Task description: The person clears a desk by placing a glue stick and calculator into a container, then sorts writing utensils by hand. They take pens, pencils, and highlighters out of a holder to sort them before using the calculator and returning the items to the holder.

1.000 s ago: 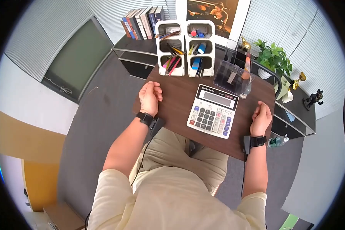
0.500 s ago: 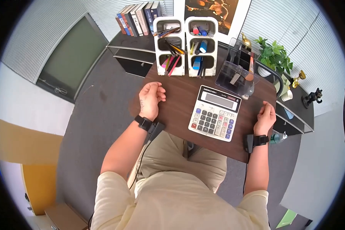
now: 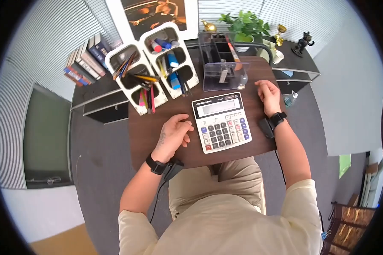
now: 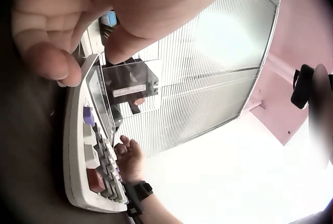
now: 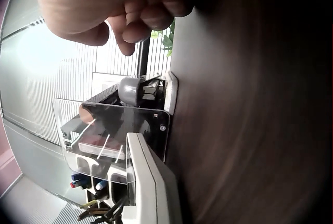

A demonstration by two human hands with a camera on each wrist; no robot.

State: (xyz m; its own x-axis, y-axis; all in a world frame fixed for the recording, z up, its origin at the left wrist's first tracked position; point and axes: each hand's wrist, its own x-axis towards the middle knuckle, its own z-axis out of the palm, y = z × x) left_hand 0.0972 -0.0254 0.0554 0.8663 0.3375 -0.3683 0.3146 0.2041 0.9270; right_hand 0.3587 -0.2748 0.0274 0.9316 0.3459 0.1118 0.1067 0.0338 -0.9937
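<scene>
A white desktop calculator [image 3: 224, 142] lies on the brown table [image 3: 147, 146] between the two hands. My left hand [image 3: 174, 131] is just left of its edge, fingers loosely bent and holding nothing. In the left wrist view the fingertips [image 4: 49, 62] hover near the calculator's top corner [image 4: 88, 65]. To the right of the calculator, my right hand [image 3: 269, 97] rests by the table's right edge, its fingers loosely curled around nothing. The right wrist view shows that hand beside a clear-fronted organizer [image 5: 117, 135], with a small grey device [image 5: 132, 91] next to it.
Two white pen holders [image 3: 159, 100] with pens and markers stand at the back left. Behind the calculator is the dark, clear-fronted organizer [image 3: 212, 78]. Beyond the table are books [image 3: 83, 63], a potted plant [image 3: 244, 27], a paper cup [image 3: 278, 57] and a black figurine [image 3: 302, 44].
The head view has swung to the right. My left hand has come closer to the calculator's left side; the right hand stays to its right. Neither has picked anything up.
</scene>
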